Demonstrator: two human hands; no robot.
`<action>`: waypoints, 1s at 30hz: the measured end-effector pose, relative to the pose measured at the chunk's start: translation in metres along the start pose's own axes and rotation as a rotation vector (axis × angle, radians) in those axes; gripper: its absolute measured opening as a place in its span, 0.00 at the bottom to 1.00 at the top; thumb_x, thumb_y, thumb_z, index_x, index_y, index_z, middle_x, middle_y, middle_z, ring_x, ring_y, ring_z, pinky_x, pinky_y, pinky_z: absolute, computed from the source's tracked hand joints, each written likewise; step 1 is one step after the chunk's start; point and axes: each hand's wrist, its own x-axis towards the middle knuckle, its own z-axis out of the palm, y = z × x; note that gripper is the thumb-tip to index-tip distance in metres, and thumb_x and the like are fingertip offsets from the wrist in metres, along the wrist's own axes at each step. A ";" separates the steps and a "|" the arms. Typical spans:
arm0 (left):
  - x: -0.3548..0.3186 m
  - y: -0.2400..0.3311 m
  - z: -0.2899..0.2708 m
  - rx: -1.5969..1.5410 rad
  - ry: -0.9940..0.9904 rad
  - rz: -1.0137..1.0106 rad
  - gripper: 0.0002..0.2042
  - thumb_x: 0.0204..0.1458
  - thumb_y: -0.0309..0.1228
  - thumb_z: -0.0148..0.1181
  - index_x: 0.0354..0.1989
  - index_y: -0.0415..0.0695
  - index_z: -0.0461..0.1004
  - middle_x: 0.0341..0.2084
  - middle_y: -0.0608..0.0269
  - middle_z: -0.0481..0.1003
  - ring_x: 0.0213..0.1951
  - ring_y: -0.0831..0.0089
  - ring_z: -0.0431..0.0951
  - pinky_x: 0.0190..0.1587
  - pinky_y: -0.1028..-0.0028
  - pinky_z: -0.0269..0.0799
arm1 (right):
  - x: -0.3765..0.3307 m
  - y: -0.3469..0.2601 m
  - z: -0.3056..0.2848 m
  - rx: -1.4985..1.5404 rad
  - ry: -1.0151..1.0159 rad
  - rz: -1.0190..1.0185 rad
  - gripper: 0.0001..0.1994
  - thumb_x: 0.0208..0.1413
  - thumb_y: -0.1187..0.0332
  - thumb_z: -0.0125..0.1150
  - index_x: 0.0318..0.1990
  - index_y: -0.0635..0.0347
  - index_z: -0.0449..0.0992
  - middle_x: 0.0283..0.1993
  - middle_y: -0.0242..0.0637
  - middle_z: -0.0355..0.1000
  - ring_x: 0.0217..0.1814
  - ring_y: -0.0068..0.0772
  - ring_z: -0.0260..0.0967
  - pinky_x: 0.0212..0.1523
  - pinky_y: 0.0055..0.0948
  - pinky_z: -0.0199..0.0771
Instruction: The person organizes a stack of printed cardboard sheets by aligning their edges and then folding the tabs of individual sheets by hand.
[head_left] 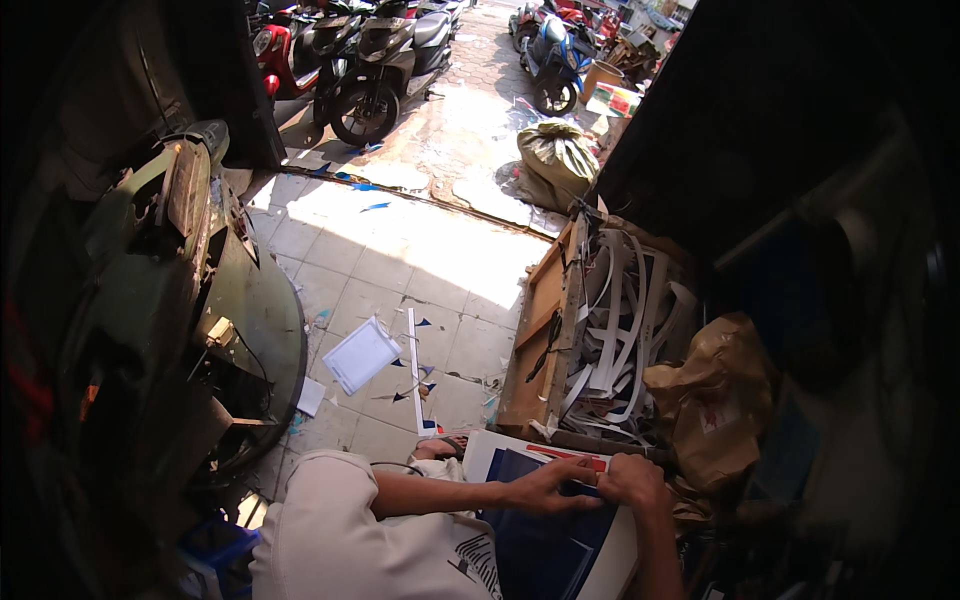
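Dark blue sheets (540, 545) lie over a larger white sheet or board (612, 560) in front of me at the lower right. My left hand (553, 487) rests on the blue, thumb and fingers stretched apart and pointing toward the other hand. Close by its fingertips, my right hand (633, 482) is closed in a fist at the right edge of the sheets. Whatever the fist grips, if anything, is hidden by its fingers. A red strip with white on it (570, 457) shows just beyond both hands, along the far edge of the sheets.
Beyond the sheets, a wooden crate (540, 375) holds curled white offcut strips (625, 310); a brown paper bag (715, 400) sits beside it. A white tray-like panel (362, 355) and a long white strip (414, 370) lie on the tiles. Cluttered scrap (190, 270) stands left; motorbikes (385, 65) are outside.
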 end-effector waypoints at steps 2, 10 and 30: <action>0.007 -0.002 0.012 0.019 0.016 0.149 0.18 0.55 0.41 0.63 0.44 0.39 0.75 0.44 0.51 0.73 0.48 0.58 0.72 0.54 0.62 0.64 | -0.036 -0.002 0.012 -0.174 0.405 0.037 0.22 0.58 0.52 0.54 0.37 0.64 0.82 0.35 0.53 0.78 0.37 0.53 0.78 0.39 0.46 0.75; 0.010 0.009 0.011 -0.028 0.098 -0.087 0.17 0.63 0.42 0.51 0.36 0.37 0.73 0.32 0.61 0.69 0.35 0.73 0.67 0.38 0.71 0.62 | -0.050 0.007 0.027 -0.280 0.789 -0.218 0.27 0.65 0.53 0.48 0.20 0.60 0.80 0.16 0.44 0.72 0.20 0.44 0.74 0.26 0.43 0.70; -0.011 -0.020 -0.051 -0.586 -0.138 -0.395 0.22 0.54 0.53 0.62 0.24 0.49 0.63 0.23 0.79 0.56 0.28 0.86 0.55 0.30 0.78 0.48 | 0.018 -0.018 0.078 0.948 1.083 -0.448 0.26 0.67 0.64 0.52 0.16 0.72 0.72 0.10 0.43 0.63 0.09 0.27 0.60 0.17 0.33 0.57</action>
